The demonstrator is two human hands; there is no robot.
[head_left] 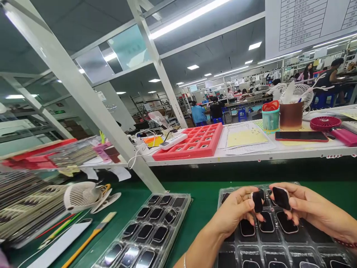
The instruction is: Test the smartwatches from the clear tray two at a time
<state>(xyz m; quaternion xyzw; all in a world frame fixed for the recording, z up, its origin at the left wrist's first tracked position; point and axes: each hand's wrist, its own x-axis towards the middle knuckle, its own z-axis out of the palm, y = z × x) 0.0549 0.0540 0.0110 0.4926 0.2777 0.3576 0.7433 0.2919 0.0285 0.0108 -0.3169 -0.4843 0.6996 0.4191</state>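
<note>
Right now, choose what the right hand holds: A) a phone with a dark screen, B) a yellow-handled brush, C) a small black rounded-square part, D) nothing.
C: the right hand pinches a small black rounded-square part above the tray.

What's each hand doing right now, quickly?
Left hand: closed, pinching a black rounded-square watch part.
Right hand: closed, pinching a second black rounded-square watch part.

The left hand (pixel 232 212) and right hand (pixel 315 208) each pinch one of two black rounded panels (pixel 281 198) above a clear plastic tray (pixel 290 184) on the green counter (pixel 203 201).
</note>
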